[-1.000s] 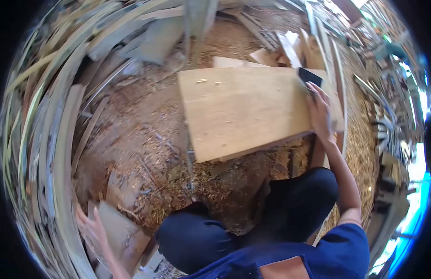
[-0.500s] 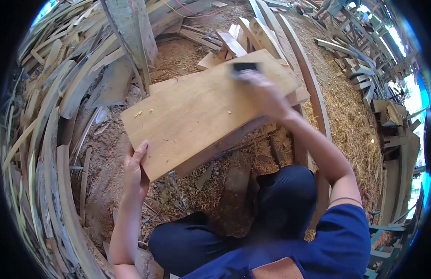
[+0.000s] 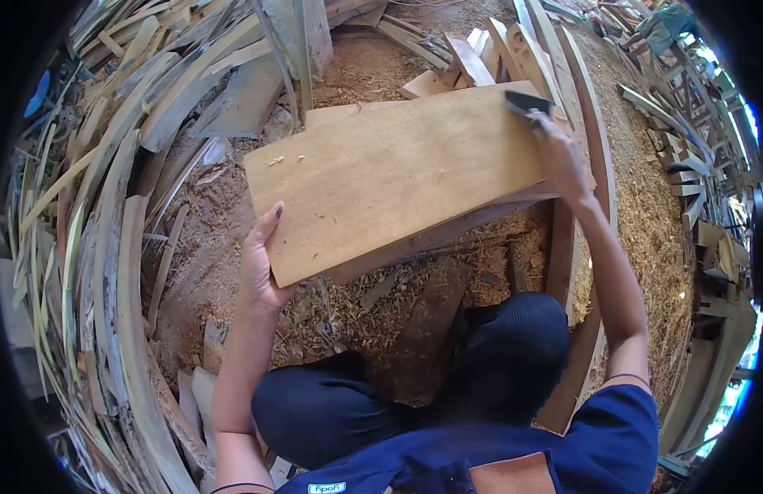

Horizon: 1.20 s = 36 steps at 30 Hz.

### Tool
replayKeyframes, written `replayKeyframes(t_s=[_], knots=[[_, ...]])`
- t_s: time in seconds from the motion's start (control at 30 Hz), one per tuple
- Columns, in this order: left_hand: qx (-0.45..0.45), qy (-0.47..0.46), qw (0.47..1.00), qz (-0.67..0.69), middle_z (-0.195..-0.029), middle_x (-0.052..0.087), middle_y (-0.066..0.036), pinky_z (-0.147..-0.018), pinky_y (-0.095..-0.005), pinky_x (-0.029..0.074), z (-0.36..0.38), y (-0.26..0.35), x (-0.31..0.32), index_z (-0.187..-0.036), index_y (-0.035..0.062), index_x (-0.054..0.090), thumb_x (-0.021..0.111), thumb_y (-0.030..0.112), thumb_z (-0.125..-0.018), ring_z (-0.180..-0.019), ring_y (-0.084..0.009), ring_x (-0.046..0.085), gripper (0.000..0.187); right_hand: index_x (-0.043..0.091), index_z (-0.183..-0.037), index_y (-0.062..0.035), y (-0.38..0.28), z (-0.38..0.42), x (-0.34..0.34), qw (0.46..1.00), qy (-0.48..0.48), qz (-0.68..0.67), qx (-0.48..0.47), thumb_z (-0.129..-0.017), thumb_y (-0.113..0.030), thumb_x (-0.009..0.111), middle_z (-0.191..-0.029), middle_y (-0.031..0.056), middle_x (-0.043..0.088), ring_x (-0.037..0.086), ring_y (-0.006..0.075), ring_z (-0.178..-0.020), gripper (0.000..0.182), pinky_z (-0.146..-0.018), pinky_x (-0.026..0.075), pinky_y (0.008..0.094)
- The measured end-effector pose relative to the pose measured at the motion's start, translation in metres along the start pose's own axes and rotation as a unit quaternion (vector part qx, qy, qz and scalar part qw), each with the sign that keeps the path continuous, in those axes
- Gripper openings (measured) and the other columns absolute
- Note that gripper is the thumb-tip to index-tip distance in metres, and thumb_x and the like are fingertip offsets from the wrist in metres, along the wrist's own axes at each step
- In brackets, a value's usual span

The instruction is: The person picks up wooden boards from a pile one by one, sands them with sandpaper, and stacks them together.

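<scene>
The flat board (image 3: 398, 173) is in front of the person, on top of more wood (image 3: 447, 232), w/ a few wood bits (image 3: 289, 159) on it. The L hand (image 3: 262, 259) holds its near L corner, thumb on top. A sec ago this hand was off the board, down by the L side; at the last pic it already had the corner.

The R hand (image 3: 567, 165) is closed on a dark block (image 3: 528, 103). The block is now at the far R corner of the board; ½ sec ago it was more in from the R end, near the far edge. It's a bit blurry, so can't tell if it touches the wood.

Long beams (image 3: 597, 140) lie just past the R end. Bent legs (image 3: 513, 346) are on the near side, w/ wood chips (image 3: 645, 206) on the ground.
</scene>
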<state>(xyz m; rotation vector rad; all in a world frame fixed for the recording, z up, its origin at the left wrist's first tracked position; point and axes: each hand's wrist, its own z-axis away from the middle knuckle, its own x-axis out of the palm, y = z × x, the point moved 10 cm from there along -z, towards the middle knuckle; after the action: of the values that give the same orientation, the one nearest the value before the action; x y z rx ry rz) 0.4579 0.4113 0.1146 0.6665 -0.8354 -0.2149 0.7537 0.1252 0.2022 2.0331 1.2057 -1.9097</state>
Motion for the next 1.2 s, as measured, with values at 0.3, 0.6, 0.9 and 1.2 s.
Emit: replayKeyframes(t_s=[0.3,0.6,0.9,1.2], knots=[[0.005,-0.031,0.999,0.01,-0.109,0.06,-0.016,-0.084,-0.0418,0.053,0.002,0.002,0.002,-0.119,-0.0018,0.046,0.06,0.025,-0.087,-0.096,-0.0258,0.062,0.044,0.047,-0.124,0.0024,-0.182,0.054,0.081,0.881,0.005,0.125,-0.457,-0.08,-0.003,0.049,-0.129,0.0201,0.048,0.049,0.0296,-0.12,0.044,-0.102,0.039,0.0373],[-0.009,-0.072,0.997,0.033,-0.121,0.053,-0.019,-0.089,-0.0423,0.049,0.0,-0.007,0.005,-0.128,-0.0032,0.038,0.059,0.026,-0.088,-0.107,-0.0281,0.057,0.054,0.056,-0.113,0.001,0.099,0.001,-0.052,0.961,0.157,-0.15,0.172,-0.093,-0.037,0.049,-0.099,0.0073,0.063,0.059,0.0192,-0.092,0.043,-0.084,0.042,0.0299],[0.077,-0.086,0.993,0.029,-0.124,0.051,-0.016,-0.092,-0.0414,0.047,-0.004,-0.016,-0.055,-0.132,-0.0016,0.036,0.055,0.033,-0.088,-0.11,-0.0292,0.055,0.059,0.05,-0.12,-0.0027,0.075,0.043,-0.054,0.79,0.202,-0.518,0.257,-0.096,-0.032,0.047,-0.115,0.0062,0.059,0.057,0.0168,-0.103,0.039,-0.09,0.045,0.0334],[0.076,-0.008,0.986,0.147,-0.12,0.055,-0.015,-0.09,-0.0398,0.05,0.024,0.005,-0.086,-0.128,-0.0017,0.041,0.05,0.022,-0.092,-0.107,-0.026,0.057,0.044,0.054,-0.116,-0.0001,-0.003,-0.006,-0.089,0.844,0.17,-0.489,0.14,-0.096,-0.029,0.047,-0.112,0.006,0.061,0.057,0.0159,-0.102,0.036,-0.093,0.042,0.0315]])
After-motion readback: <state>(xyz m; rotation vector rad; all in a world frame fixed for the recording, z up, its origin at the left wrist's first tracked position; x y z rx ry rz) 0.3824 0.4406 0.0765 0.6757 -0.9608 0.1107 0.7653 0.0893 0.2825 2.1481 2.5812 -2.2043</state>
